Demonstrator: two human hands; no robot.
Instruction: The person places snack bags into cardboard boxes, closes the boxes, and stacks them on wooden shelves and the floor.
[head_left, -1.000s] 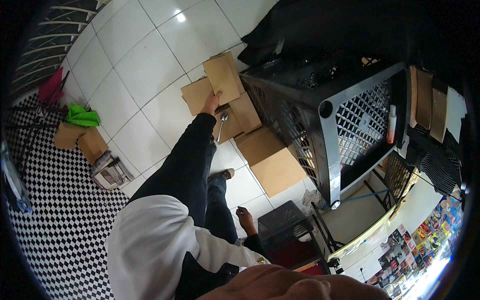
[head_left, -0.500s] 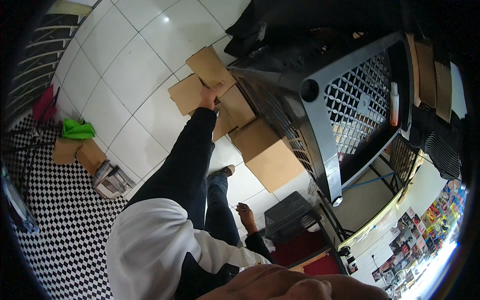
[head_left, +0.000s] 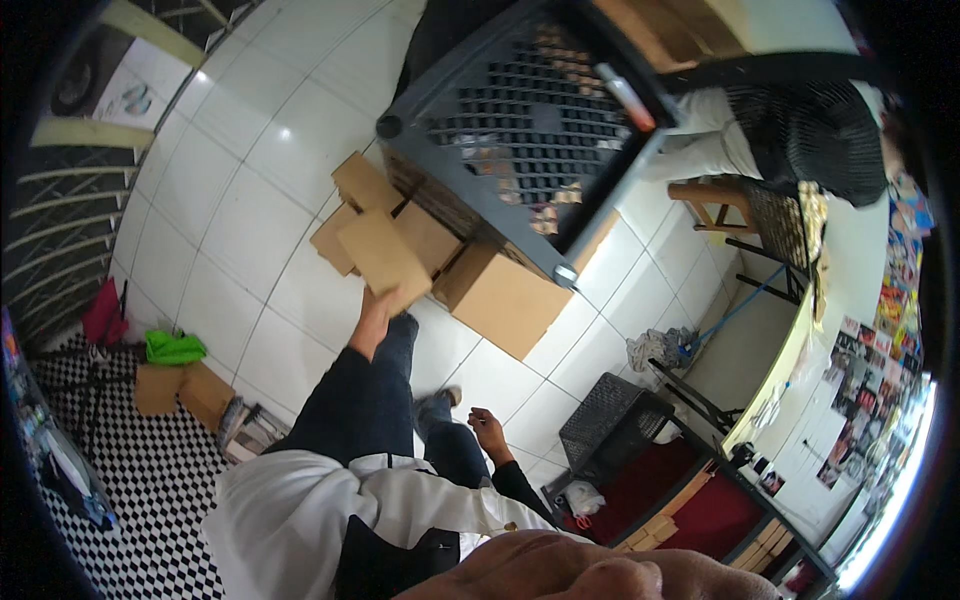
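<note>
My left hand [head_left: 374,314] grips the near end of a flat brown cardboard box [head_left: 382,250], held above other boxes on the floor. Beneath and behind it, several brown boxes [head_left: 366,182] lie loosely together beside a dark plastic rack. A larger cardboard box [head_left: 515,300] stands to their right, partly hidden by the rack. My right hand [head_left: 488,430] hangs low over the floor near my knee, fingers loosely bent and apart, with nothing visible in it.
The dark rack [head_left: 440,160], with an orange-and-white bottle [head_left: 625,97] on top, stands ahead. A black crate [head_left: 610,425] is at right, near shelving with red panels [head_left: 710,510]. A person in light trousers [head_left: 730,150] is at far right. Green cloth [head_left: 175,346] and small boxes are left.
My left hand has drawn back toward me, lifting a flat cardboard box off the others. My view has shifted, showing more of the rack's top and the right side. My right hand stays low.
</note>
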